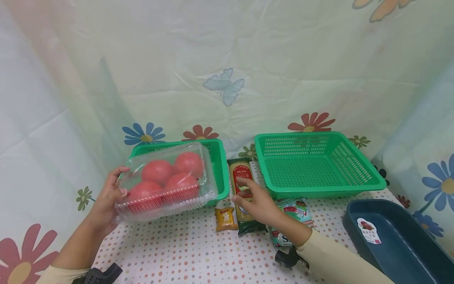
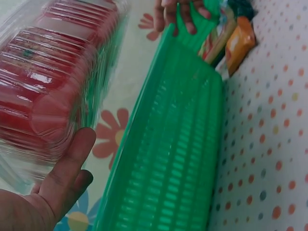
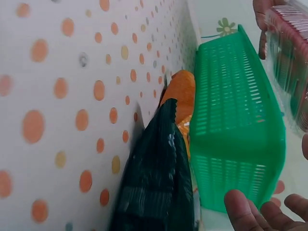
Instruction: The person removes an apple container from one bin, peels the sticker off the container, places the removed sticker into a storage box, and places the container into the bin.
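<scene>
My left hand (image 1: 106, 199) grips the left end of a clear plastic clamshell box (image 1: 209, 173) of several red tomatoes (image 1: 157, 171). In the head view the box is tilted and overlaps the left green basket (image 1: 224, 169); the left wrist view shows it raised above the basket's rim. My right hand (image 1: 260, 203) holds nothing, its fingers spread and partly bent, over a long pasta packet (image 1: 241, 167) with a red label and dark green ends. Just left of that packet sits a small orange-yellow snack packet (image 1: 226, 219).
A second green basket (image 1: 324, 192) stands at the back right. In front of it, partly hidden by the right forearm, lies a teal and white bag (image 1: 298, 209). A dark blue tub (image 1: 358, 203) with a sticker occupies the right front. Flowered curtain (image 1: 223, 43) hangs behind the dotted table (image 1: 170, 248).
</scene>
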